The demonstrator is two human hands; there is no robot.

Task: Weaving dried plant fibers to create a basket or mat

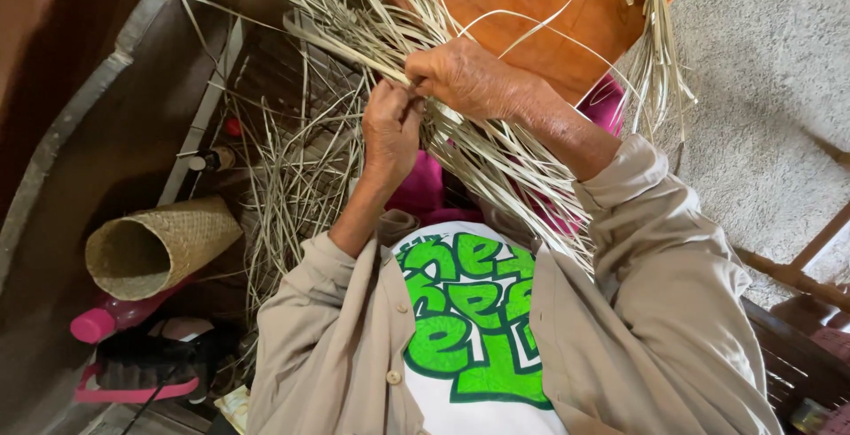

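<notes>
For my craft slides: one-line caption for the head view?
Both hands, left and right, pinch pale straw strips above a lap; woven basket lies nearby.

Fingertips of the left hand (390, 130) and right hand (465, 76) are buried in the straw strips (496, 161), whose upper ends leave the top edge. The pink bottle (111, 318) lies partly behind the woven basket (159, 245); dark objects below it are possibly tools.
</notes>
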